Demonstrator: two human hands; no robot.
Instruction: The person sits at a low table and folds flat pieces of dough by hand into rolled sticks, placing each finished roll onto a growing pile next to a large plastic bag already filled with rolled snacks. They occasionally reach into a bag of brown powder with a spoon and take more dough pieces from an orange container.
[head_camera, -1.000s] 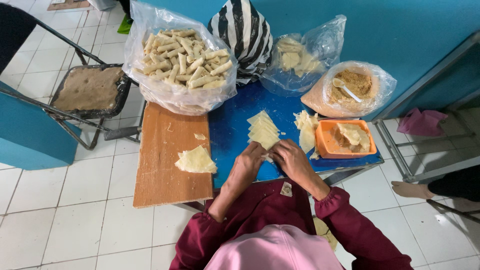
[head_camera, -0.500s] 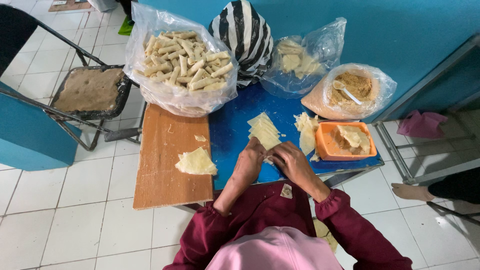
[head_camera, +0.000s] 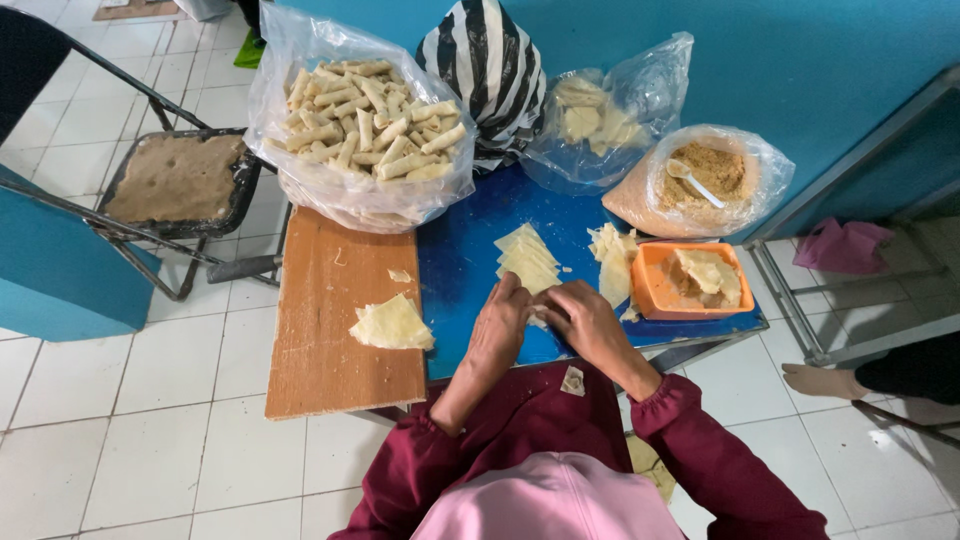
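Both hands meet at the near edge of the blue table (head_camera: 470, 280): left hand (head_camera: 500, 325) and right hand (head_camera: 585, 325) curl closed, probably pinching a small pastry wrapper (head_camera: 540, 320) between them, mostly hidden. Wrapper stack (head_camera: 527, 258) lies just beyond, long axis pointing away, about equally near both hands. Farther back, bag of finished rolls (head_camera: 365, 125).

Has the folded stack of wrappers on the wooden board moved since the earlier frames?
No. The folded wrapper stack lies at the same spot on the wooden board, near its right edge beside the blue table.

Pale wrapper (head_camera: 540, 318) flat on blue table (head_camera: 470, 270)
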